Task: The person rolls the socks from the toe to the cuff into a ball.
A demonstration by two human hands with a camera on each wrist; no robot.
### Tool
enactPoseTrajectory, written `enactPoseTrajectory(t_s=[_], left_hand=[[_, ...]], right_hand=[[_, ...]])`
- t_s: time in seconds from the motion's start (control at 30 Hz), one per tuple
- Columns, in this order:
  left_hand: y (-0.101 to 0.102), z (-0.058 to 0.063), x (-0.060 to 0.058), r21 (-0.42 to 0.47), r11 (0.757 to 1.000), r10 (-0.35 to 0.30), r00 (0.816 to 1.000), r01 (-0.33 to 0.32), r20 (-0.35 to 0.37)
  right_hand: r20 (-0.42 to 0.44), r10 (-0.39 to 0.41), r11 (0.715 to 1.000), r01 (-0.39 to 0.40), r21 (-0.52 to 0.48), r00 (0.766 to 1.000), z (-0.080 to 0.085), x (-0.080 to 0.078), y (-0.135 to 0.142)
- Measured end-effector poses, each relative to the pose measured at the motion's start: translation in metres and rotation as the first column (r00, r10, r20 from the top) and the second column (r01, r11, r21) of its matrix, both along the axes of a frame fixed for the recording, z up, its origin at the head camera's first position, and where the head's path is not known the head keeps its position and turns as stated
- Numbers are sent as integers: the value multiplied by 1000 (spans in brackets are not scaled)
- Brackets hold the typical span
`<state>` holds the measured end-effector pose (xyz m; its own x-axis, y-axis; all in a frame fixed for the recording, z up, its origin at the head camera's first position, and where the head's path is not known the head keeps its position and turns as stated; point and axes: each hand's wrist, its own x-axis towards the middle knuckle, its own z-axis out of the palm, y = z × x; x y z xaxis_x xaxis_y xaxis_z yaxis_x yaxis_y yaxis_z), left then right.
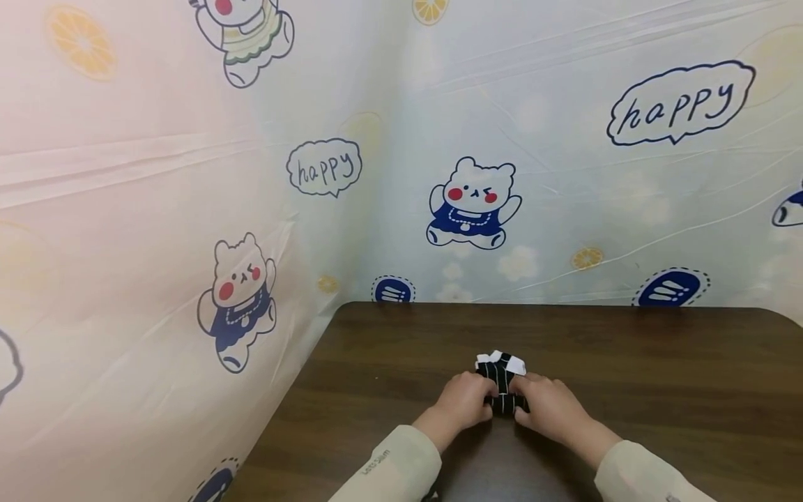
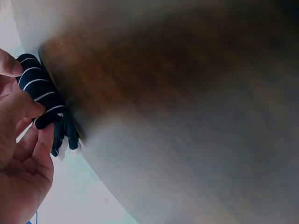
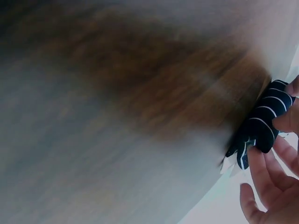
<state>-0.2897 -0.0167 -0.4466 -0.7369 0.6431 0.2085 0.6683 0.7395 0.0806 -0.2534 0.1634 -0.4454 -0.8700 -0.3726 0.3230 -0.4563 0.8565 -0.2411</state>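
Note:
A pair of black socks (image 1: 502, 369) with thin white stripes and white ends lies on the brown table. Its near part is rolled into a thick bundle, while the white ends point away from me. My left hand (image 1: 463, 400) grips the left end of the roll. In the left wrist view the thumb presses on the striped roll (image 2: 41, 88), with curled fingers behind it. From the other side, my right hand (image 1: 553, 406) pinches the right end. The right wrist view has the thumb and fingers around the roll (image 3: 266, 116), and the loose part hangs past the fingertips.
The dark wooden table (image 1: 677, 376) extends to both sides of the hands. Behind it and along the left hangs a pale curtain (image 1: 552, 202) printed with bears and the word "happy". Light sleeves (image 1: 401, 464) cover both forearms.

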Motion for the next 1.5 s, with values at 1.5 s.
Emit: enactPoseTrajectory(t_s=[1.5], left_hand=[[-5,0,9,147,988,54,998,-56,18]], right_hand=[[-84,59,996,-53,66,995,-4,-8,0]])
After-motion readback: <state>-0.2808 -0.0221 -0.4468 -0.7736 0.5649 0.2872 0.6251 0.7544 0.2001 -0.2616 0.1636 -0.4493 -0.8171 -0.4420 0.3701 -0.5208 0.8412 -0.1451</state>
